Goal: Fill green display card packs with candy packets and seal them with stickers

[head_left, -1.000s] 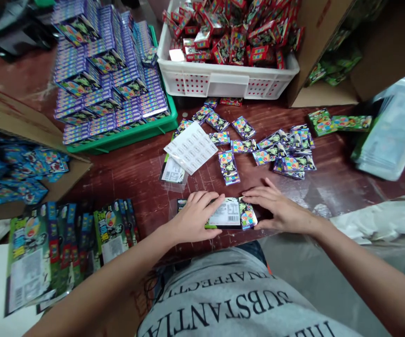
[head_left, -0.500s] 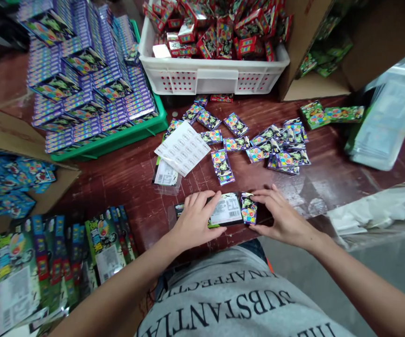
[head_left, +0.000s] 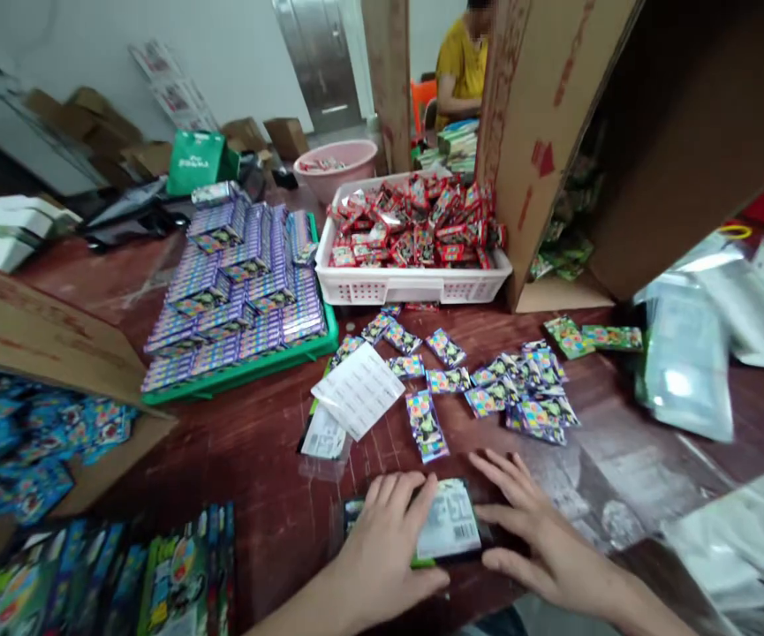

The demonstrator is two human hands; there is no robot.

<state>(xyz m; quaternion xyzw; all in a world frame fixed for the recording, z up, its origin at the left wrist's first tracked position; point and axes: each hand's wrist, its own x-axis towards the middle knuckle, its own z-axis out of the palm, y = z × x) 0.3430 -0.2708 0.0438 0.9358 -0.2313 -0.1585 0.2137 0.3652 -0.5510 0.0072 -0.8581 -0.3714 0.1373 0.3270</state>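
Observation:
My left hand point(head_left: 395, 530) lies over a flat, dark-and-green printed pouch point(head_left: 451, 521) with a white label and barcode. Its fingers and thumb hold the pouch down on the table. My right hand point(head_left: 540, 530) is open, fingers spread, at the pouch's right end, with nothing visible in its grasp. Beyond them, a small purple-and-black packet point(head_left: 425, 426) lies by itself. A loose pile of similar packets point(head_left: 531, 389) is to its right. A white sheet of stickers point(head_left: 359, 389) partly covers another labelled pouch point(head_left: 325, 433).
A green tray point(head_left: 242, 380) stacked with purple packets stands at left, beside a white basket point(head_left: 414, 284) of red packets. Cardboard boxes point(head_left: 547, 159) flank the table. Clear plastic sleeves point(head_left: 686, 371) lie at right, filled pouches point(head_left: 183, 574) at lower left. A person in yellow point(head_left: 461, 66) sits beyond.
The view has tilted up, showing the room behind. My right fingers have come off the small purple packet and spread; that packet is no longer visible. My left hand stays on the pouch.

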